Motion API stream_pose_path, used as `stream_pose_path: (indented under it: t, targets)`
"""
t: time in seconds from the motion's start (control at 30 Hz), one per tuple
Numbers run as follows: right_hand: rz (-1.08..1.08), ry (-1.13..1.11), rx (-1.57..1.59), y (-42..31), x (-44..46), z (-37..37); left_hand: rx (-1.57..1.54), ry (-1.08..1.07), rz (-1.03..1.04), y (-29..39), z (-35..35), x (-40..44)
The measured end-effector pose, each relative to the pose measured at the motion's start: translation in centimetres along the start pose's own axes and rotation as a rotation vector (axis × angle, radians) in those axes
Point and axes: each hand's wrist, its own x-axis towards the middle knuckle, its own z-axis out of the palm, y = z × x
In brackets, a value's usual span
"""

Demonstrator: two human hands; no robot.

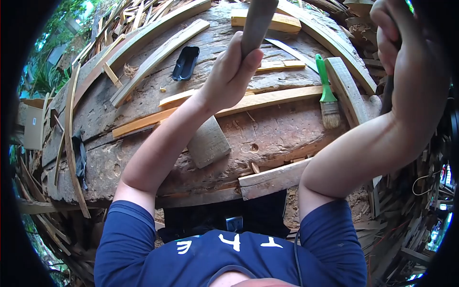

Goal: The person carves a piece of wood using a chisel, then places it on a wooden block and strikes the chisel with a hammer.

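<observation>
My left hand (234, 71) is raised over the workbench, closed around the lower end of a grey-brown wooden bar (259, 24) that runs out of the top of the view. My right hand (388, 36) is lifted at the upper right, its fingers curled; whatever it may hold is hidden behind the hand and forearm. Under my left forearm lies a squarish wooden block (209, 143). A paintbrush (327, 93) with a green handle rests bristles toward me, against a short plank (345, 88).
The workbench (287, 131) has a rough, cracked top. On it are long wood strips (162, 62), a yellowish wood piece (267, 21) and a black open case (185, 63). A board (275, 179) lies along the near edge. Scrap wood surrounds the bench, with a cardboard box (33, 126) at left.
</observation>
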Motion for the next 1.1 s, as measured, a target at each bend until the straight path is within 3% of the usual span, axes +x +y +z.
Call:
stream_pose_path:
  t: [0.17,0.33,0.43,0.6,0.67,0.7,0.87,0.93,1.0,1.1]
  targets:
    - [-0.024,-0.191,-0.005,-0.5,-0.4,0.8,0.021,-0.027,-0.006,0.0,0.2,0.0]
    - [0.005,-0.044,-0.005,0.1,-0.3,0.1,0.001,-0.021,-0.029,0.2,0.0,0.0]
    - [-0.038,-0.117,-0.016,-1.0,-0.8,1.0,-0.02,0.009,0.093,-0.3,0.5,0.2]
    - [-0.031,-0.207,-0.01,-1.0,-0.8,0.7,-0.074,0.067,0.125,-0.7,0.5,0.4]
    - [-0.03,-0.156,-0.011,-1.2,-0.9,0.6,-0.248,0.097,-0.077,-0.7,-0.4,0.4]
    - [-0.029,-0.135,-0.013,-1.2,-0.9,0.5,-0.301,0.232,-0.091,-1.0,-0.4,0.5]
    - [-0.014,-0.091,-0.019,-1.6,-0.9,0.0,-0.724,0.855,-0.596,-3.6,-2.9,1.2]
    - [-0.015,-0.098,-0.024,-2.0,-1.2,0.1,-0.801,0.965,-0.626,-4.5,-3.9,1.3]
    - [-0.032,-0.127,-0.021,-2.4,-1.5,0.5,-0.811,0.941,-0.49,-3.2,-4.7,2.3]
    - [-0.017,-0.152,-0.026,-2.3,-1.5,1.0,-0.406,0.459,-0.44,1.4,-6.4,3.4]
